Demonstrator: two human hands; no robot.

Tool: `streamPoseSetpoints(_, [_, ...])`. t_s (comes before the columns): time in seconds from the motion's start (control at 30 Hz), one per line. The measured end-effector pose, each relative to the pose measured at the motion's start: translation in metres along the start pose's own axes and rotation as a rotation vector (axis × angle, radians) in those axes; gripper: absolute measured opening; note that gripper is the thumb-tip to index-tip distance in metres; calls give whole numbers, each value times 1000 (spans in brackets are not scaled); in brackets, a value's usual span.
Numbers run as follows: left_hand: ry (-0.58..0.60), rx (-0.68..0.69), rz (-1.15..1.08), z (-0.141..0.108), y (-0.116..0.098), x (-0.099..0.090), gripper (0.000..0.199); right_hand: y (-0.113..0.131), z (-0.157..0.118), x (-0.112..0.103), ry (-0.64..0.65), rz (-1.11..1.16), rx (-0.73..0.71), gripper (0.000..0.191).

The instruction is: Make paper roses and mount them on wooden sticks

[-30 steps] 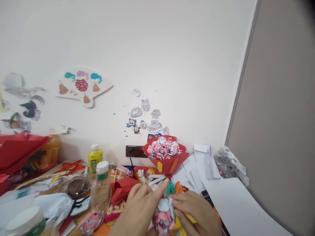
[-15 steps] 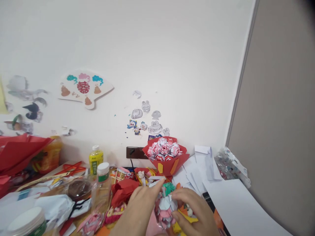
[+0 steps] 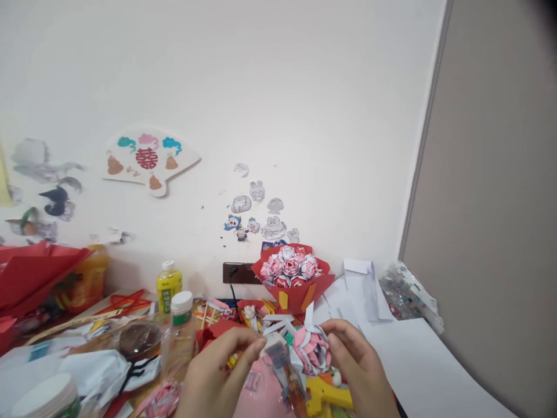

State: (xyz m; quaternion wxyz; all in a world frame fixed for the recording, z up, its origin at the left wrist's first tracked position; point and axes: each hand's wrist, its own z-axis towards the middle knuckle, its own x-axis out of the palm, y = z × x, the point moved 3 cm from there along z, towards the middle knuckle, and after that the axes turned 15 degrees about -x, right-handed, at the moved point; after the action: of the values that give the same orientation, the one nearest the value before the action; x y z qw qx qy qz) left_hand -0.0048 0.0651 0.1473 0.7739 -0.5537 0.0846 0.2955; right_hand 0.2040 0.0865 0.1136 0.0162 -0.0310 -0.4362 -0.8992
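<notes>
Looks like somebody's craft corner, maybe at home, though I can't say for sure which room. The table (image 3: 148, 347) is buried in paper scraps, there's a bouquet of folded paper flowers (image 3: 292, 270) in red wrap, and loose white sheets (image 3: 418, 366) are off to the right. The white wall (image 3: 304, 87) has a hand-drawn paper fan (image 3: 150, 162) and a bunch of little cartoon cutouts (image 3: 273, 227) on it, plus a dark socket strip (image 3: 239, 273) down low. Drink bottle (image 3: 169, 287) sitting in the clutter too.

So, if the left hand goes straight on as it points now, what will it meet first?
Probably the pink paper flower in the right hand, though depth is unclear from this single view.
</notes>
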Motion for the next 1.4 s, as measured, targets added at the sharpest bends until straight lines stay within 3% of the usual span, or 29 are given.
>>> streamPoseSetpoints(0.4, [102,-31,-189,-2,-7,21,18,-1,-4,9,175,50,-43,38])
streamPoseSetpoints(0.57, [323,-75,-273,0,1,30,28,1,-5,10,175,97,65,47])
streamPoseSetpoints(0.67, [417,-77,-303,1,5,37,27,-1,-2,12,201,76,48,46])
streamPoseSetpoints(0.83, [425,-61,-268,-1,2,41,21,-7,3,11,147,-15,1,43])
streamPoseSetpoints(0.93, [477,-41,-246,-5,-2,42,19,-8,1,12,184,-53,-44,37])
streamPoseSetpoints(1.03, [431,6,-179,-7,-5,42,28,-3,0,11,198,-197,-201,27])
streamPoseSetpoints(1.13, [365,95,-68,-7,-7,44,24,4,-1,11,185,-400,-409,14])
streamPoseSetpoints(1.2, [353,109,-27,-8,-7,46,23,6,-1,11,193,-481,-474,10])
streamPoseSetpoints(1.3, [340,52,-20,-10,-8,45,19,3,-1,11,228,-496,-434,8])
streamPoseSetpoints(1.4, [353,2,-68,-10,-12,42,10,-2,-2,12,245,-385,-304,8])
